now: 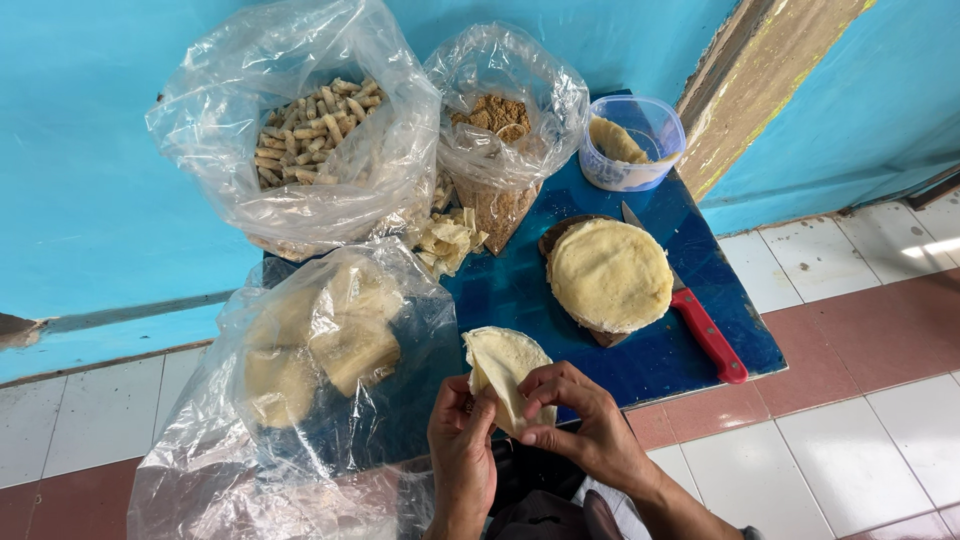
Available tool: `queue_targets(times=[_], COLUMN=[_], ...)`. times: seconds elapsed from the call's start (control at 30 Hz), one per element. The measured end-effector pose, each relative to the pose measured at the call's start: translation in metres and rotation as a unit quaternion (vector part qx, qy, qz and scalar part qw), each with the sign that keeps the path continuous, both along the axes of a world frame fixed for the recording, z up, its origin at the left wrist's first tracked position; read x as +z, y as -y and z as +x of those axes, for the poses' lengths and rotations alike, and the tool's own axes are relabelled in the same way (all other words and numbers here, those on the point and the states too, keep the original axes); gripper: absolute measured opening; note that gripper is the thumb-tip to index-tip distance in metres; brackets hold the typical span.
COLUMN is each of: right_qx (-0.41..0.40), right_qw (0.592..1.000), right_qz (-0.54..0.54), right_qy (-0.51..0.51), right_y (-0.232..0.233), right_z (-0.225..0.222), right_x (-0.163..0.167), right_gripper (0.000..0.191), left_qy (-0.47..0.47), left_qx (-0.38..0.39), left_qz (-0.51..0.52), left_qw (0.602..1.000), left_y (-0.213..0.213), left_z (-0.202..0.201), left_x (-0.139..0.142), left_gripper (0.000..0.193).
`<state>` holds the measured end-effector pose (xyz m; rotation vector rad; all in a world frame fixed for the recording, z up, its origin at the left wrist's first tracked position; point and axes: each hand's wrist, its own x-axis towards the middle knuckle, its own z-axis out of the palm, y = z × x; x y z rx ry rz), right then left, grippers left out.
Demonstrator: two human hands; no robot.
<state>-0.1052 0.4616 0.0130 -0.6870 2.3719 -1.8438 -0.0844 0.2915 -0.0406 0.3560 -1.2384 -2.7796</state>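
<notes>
While both hands meet at the bottom centre of the frame, the thin pale round pastry wrapper (pixel 503 372) is pinched between them, half folded, hanging just over the near edge of the blue tabletop (pixel 520 290). The left hand (pixel 462 452) grips the wrapper's lower left side with fingers curled narrow, and the right hand (pixel 580 420) is closed over the lower right edge, thumb and fingertips pressing on the dough. Just right of centre there's a stack of the same pale round wrappers (pixel 610 275) on a dark round board, with a red-handled knife (pixel 690 305) lying beside it, blade tucked in by the stack. Packaging-wise: upper left is a big clear crinkled plastic bag of small tan rolled sticks (pixel 310 130), next to it at top centre a smaller clear plastic bag of brown crumbly filling (pixel 497 120), and at the upper right a round clear plastic tub with a blue rim (pixel 632 142) holding something pale yellow. Lower left has another large clear plastic bag with pale yellowish blocks (pixel 320 350) inside. A little heap of torn pale wrapper scraps (pixel 447 240) sits between the bags.
</notes>
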Motion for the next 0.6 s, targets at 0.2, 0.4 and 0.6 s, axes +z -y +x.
queue_targets(times=[0.2,0.4,0.6], right_qx=[-0.046,-0.037,-0.037], right_qw=[0.993,0.997,0.953], right_qz=[0.070,0.054,-0.159], right_qy=[-0.089,-0.040,0.257], right_y=[0.004,-0.004,-0.001], right_z=[0.012,0.009,-0.005], right_x=[0.016,0.006,-0.019], right_gripper=[0.038,0.018,0.015], left_qy=[0.011,0.005,-0.002], left_qx=[0.007,0.000,-0.025], left_qz=[0.014,-0.003,-0.074], left_qw=[1.000,1.000,0.997], left_y=[-0.004,-0.004,0.000], left_z=[0.001,0.003,0.008], left_x=[-0.003,0.000,0.019], left_gripper=[0.016,0.017,0.026])
